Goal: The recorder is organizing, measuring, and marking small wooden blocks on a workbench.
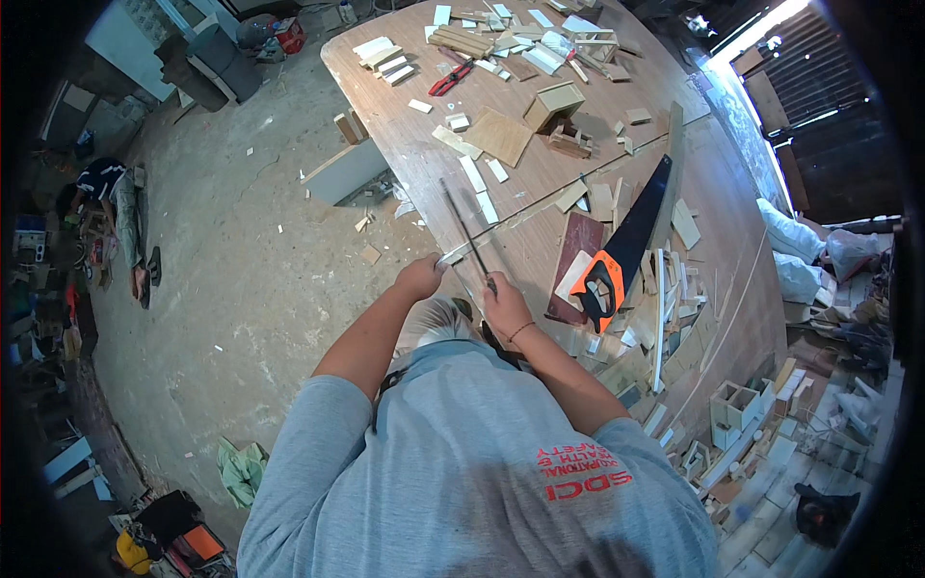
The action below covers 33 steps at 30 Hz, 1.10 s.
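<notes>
My left hand [421, 277] is closed on the near end of a thin, pale wooden strip [466, 250], which lies over the table's left edge. In my right hand [506, 308], the fingers wrap round the near end of a long, thin, dark tool [463, 223]; whether it is a file or a narrow saw blade I cannot make out. The tool crosses the strip at an angle. To the right of my right hand lies a handsaw [631, 246] with a black blade and orange-and-black handle. Its handle lies by a reddish-brown board [581, 252] and loose wood offcuts.
The large wooden table [376, 116] holds scattered offcuts, a plywood square [498, 137], a small wooden box [554, 102] and a red-handled tool [451, 77]. A pale panel [349, 173] stands beside it. Another person [120, 202] is at the far left. More scraps fill the lower right.
</notes>
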Each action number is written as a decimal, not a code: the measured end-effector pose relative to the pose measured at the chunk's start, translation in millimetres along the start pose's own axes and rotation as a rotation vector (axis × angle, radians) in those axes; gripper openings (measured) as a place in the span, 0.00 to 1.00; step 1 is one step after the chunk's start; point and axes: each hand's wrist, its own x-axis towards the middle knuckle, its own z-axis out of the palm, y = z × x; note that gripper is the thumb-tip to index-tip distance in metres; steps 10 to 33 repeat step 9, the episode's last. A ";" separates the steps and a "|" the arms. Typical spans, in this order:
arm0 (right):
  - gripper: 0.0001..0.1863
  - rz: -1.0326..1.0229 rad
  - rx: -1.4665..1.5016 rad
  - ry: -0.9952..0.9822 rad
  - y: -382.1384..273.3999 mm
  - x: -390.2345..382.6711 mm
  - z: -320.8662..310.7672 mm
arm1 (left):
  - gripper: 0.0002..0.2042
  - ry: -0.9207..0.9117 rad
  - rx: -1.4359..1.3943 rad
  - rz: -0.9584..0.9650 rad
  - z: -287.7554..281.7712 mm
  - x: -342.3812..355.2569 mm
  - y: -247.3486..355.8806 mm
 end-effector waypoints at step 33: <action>0.13 -0.043 -0.283 -0.149 -2.8 4.7 13.2 | 0.22 -0.051 -0.035 0.003 3.8 6.6 -11.2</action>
